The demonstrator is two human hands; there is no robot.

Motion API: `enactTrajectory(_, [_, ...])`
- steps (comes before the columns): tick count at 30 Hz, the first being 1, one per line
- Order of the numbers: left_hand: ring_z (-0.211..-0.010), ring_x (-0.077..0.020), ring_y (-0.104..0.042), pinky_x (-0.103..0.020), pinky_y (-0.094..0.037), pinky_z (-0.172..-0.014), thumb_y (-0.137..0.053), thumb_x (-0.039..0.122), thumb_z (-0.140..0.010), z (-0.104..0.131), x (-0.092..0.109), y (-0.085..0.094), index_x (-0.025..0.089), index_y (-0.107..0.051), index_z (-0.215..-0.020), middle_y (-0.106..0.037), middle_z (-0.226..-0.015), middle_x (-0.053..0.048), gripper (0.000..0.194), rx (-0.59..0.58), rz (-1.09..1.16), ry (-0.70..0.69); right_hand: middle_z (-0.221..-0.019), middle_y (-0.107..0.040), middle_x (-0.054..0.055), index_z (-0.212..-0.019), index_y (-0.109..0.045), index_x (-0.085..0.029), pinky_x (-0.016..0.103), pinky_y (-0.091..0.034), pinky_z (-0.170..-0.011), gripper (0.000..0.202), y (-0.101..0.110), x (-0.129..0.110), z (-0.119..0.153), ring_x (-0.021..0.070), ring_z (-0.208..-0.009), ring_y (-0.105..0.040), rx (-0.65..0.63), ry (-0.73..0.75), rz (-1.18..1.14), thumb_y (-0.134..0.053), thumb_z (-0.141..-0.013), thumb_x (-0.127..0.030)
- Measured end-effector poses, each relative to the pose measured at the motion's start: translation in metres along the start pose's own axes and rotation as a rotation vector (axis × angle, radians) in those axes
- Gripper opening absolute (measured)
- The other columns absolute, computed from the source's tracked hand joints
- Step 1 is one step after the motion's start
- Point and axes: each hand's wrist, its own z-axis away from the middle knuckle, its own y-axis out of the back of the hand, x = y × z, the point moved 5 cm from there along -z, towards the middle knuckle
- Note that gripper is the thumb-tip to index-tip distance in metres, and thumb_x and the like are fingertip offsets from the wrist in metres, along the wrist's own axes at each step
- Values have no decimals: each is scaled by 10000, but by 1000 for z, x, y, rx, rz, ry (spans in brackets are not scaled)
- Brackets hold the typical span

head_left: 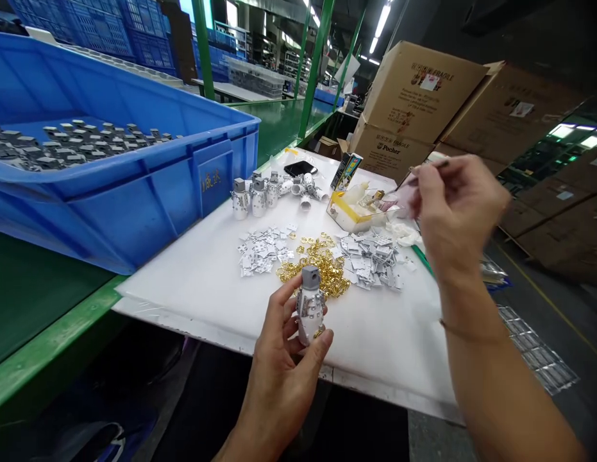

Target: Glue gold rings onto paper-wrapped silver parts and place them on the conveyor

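My left hand [285, 378] is closed around a small white-and-grey figure [310, 314] with a square grey head, held upright above the near part of the table. Raised at the right, my right hand [454, 208] pinches a thin stick-like tool, partly hidden by the fingers and blurred. Just behind the held figure lies a pile of gold-coloured rings [329, 273]. Flat silvery pieces [262, 251] are heaped to its left, and more silvery pieces [372, 260] to its right. A clear tray with yellow tape [349, 215] stands near my right hand.
Several similar figures [258, 197] stand or lie farther back on the white table [206, 282]. A phone [301, 168] and a small printed box [346, 172] are behind them. A large blue crate [158, 192] borders the left; stacked cartons [418, 96] rise at the back right.
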Motion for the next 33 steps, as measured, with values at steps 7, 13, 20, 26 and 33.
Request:
enactTrajectory(7, [-1076, -185, -642, -247, -537, -837, -644, 220, -842, -4, 0, -7, 380, -363, -1359, -582, -1288, -27, 609, -22, -68, -23, -779, -630, 6, -881, -625, -190, 233, -435, -430, 39, 23, -65, 88, 89, -515, -543, -350, -186, -221, -593, -898, -177])
enactTrajectory(13, [-1037, -176, -660, -250, -544, -826, -630, 214, -853, -3, 1, -12, 388, -376, -1346, -600, -1269, -20, 581, -50, -96, -65, -786, -616, -19, -935, -622, -204, 190, -433, -444, 111, 19, -57, 105, 63, -537, -538, -440, -175, -289, -551, -912, -123])
enactTrajectory(20, [-1085, -187, -642, -279, -540, -873, -643, 259, -852, -4, -8, -9, 411, -363, -1349, -575, -1289, -20, 591, 0, 0, -17, -749, -608, 4, -858, -616, -181, 258, -421, -456, 63, 35, -50, 54, 108, -525, -546, -33, -59, -152, -605, -896, -231])
enactTrajectory(26, [-1121, -217, -631, -281, -545, -865, -690, 311, -810, -2, -2, -10, 371, -363, -1348, -596, -1268, -43, 632, 41, 94, 57, -702, -551, 1, -778, -504, -212, 310, -422, -601, 164, -1, 33, -32, 164, -606, -531, 128, 63, 266, -479, -931, -266])
enactTrajectory(33, [-1120, -242, -633, -297, -539, -865, -739, 304, -760, 3, 0, -7, 344, -355, -1343, -597, -1273, -58, 700, 60, 153, 130, -785, -613, 61, -782, -501, -208, 339, -397, -725, 120, -41, 84, -49, 220, -740, -561, 2, -35, 368, -455, -891, -193])
